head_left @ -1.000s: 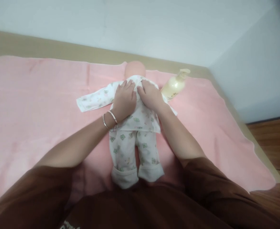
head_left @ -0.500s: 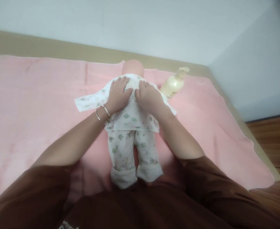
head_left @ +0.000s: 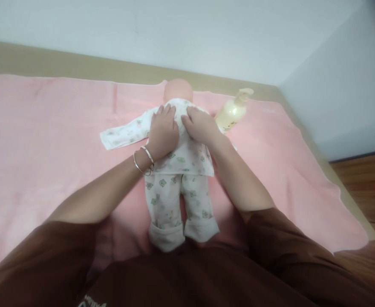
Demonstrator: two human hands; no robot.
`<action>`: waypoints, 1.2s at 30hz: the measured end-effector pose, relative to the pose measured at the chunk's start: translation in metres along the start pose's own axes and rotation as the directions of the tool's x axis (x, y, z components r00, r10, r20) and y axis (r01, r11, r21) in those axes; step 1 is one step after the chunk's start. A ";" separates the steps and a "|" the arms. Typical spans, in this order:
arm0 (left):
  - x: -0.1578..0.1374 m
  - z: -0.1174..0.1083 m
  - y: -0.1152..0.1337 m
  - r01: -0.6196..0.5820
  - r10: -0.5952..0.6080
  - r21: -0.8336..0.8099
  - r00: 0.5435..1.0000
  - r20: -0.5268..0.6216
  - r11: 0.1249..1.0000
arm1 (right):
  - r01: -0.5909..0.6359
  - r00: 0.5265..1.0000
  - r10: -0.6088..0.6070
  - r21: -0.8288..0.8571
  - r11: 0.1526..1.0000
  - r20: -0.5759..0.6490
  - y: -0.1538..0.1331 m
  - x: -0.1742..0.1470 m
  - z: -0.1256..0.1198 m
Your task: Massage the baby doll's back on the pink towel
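Note:
A baby doll (head_left: pixel 179 88) lies with its head away from me, wearing a white patterned top (head_left: pixel 194 157) and matching trousers (head_left: pixel 165 200) with turned-up cuffs. My left hand (head_left: pixel 164 131) rests flat on the left part of its upper torso, fingers stretched toward the shoulder. On the right part lies my right hand (head_left: pixel 200 125), its thumb out to the side and its fingers resting on the cloth. Neither hand holds anything. One sleeve (head_left: pixel 123 134) spreads out to the left; the other is mostly behind my right forearm. Two bangles circle my left wrist.
A pale yellow pump bottle (head_left: pixel 232 113) lies tilted just right of the doll. Under everything is a pink blanket (head_left: pixel 56 140) on a tan surface (head_left: pixel 79 55), with a white wall (head_left: pixel 174 34) behind. Wooden floor (head_left: pixel 366 183) shows at the right.
My left hand has slid a little to the right, toward the middle of the doll's torso, with its thumb drawn closer. My right hand has shifted only slightly. Doll and bottle stay put.

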State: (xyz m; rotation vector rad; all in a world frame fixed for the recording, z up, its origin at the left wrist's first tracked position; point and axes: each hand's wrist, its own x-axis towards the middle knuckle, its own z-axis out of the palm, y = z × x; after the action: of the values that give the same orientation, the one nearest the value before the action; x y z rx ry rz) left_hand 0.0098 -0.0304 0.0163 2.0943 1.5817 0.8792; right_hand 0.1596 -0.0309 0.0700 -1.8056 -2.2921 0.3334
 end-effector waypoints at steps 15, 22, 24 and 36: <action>0.023 0.006 -0.030 0.010 -0.008 -0.098 1.000 0.022 0.995 | 0.020 0.989 -0.043 -0.158 0.987 -0.143 -0.014 -0.015 0.021; 0.014 0.004 -0.020 -0.005 0.005 -0.029 1.000 0.011 1.000 | 0.050 0.991 -0.060 -0.085 0.995 -0.116 -0.013 -0.013 0.019; 0.006 0.001 -0.012 -0.013 0.013 0.003 1.000 0.013 1.000 | 0.040 0.992 -0.042 -0.021 0.999 -0.115 -0.005 0.001 0.021; -0.010 0.005 0.000 -0.036 0.040 -0.074 0.998 0.049 0.997 | -0.020 0.996 0.022 0.019 1.000 -0.087 0.008 0.020 0.030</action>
State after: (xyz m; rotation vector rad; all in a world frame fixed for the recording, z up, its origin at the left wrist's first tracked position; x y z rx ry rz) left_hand 0.0115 -0.0401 0.0105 2.0851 1.4668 0.8772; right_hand 0.1534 -0.0109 0.0397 -1.8001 -2.2058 0.2719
